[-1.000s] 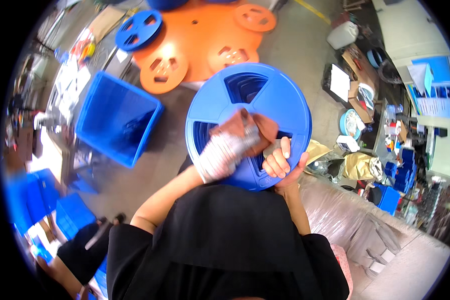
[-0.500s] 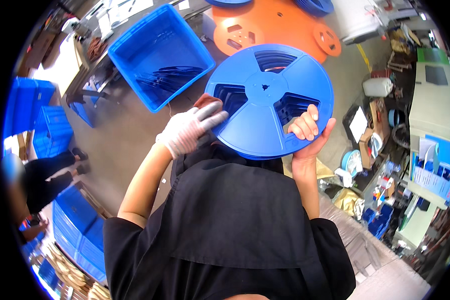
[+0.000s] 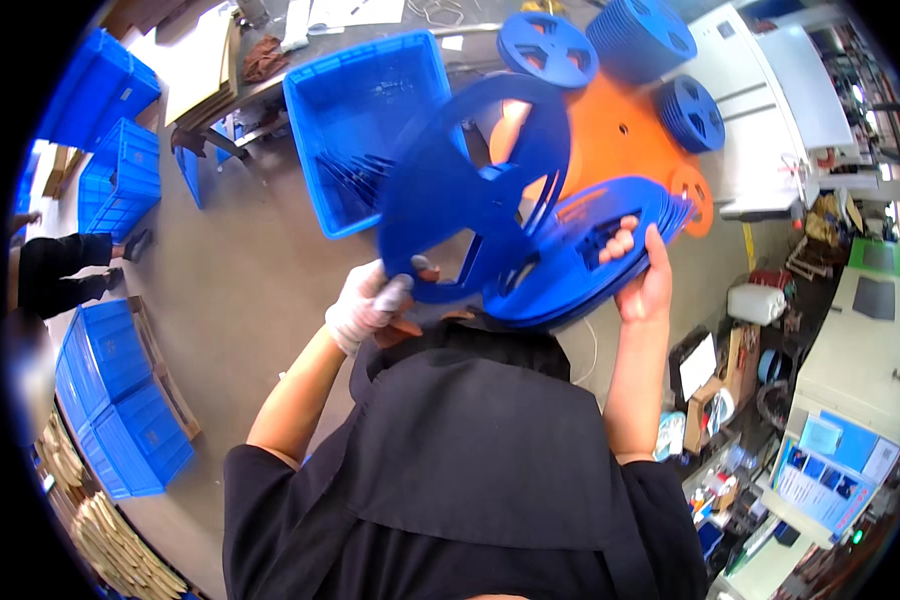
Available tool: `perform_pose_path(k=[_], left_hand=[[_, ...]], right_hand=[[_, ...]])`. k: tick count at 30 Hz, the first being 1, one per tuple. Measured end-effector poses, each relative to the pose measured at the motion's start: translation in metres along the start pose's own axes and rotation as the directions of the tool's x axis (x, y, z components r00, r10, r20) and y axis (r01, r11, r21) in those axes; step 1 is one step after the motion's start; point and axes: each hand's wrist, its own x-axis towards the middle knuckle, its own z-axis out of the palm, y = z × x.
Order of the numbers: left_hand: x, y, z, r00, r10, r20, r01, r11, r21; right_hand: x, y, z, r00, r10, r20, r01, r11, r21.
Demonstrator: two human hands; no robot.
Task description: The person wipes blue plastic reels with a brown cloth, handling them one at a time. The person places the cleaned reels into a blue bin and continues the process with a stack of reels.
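Observation:
My left hand [image 3: 358,308], in a whitish glove, grips the lower edge of a blue plastic reel disc [image 3: 420,195] with cut-out windows. That disc is tilted up and stands apart from the rest, slightly blurred. My bare right hand [image 3: 638,272] clasps a fanned stack of similar blue discs [image 3: 560,280], fingers through a window and thumb at the outer rim. The two meet or overlap near the middle, and whether they touch I cannot tell. Whether the brown cloth is still in my left hand is unclear.
Beyond my left hand stands a blue bin [image 3: 312,160] with several dark discs inside. An orange table [image 3: 625,150] ahead carries stacks of blue reels [image 3: 645,35]. Blue crates [image 3: 120,365] and a person [image 3: 55,270] are at left. Right holds a white jug [image 3: 755,303] and a pale machine [image 3: 850,320].
One disc has come away from the stack and swung up to the left in my left hand. The stack has tilted and fanned out in my right hand. The view has shifted.

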Motion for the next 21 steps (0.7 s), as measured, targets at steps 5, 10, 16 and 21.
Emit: perform_pose_path(k=[5, 10, 16, 21], left_hand=[[0.018, 0.0, 0.001, 0.957, -0.067, -0.281, -0.113, 0.809, -0.577], [0.043, -0.021, 0.013, 0.93, -0.081, -0.358, -0.204, 0.697, -0.687], [0.073, -0.022, 0.009, 0.937, -0.05, -0.346, -0.223, 0.675, -0.703], [0.113, -0.008, -0.012, 0.906, -0.157, -0.393, -0.15, 0.75, -0.645]], right_hand=[[0.017, -0.006, -0.05, 0.992, 0.087, -0.094, -0.09, 0.996, -0.028], [0.028, -0.017, -0.087, 0.988, 0.119, -0.095, -0.11, 0.989, 0.102], [0.053, -0.018, -0.083, 0.989, 0.116, -0.093, -0.11, 0.992, 0.067], [0.08, -0.012, -0.074, 0.984, 0.09, -0.155, -0.087, 0.996, 0.027]])
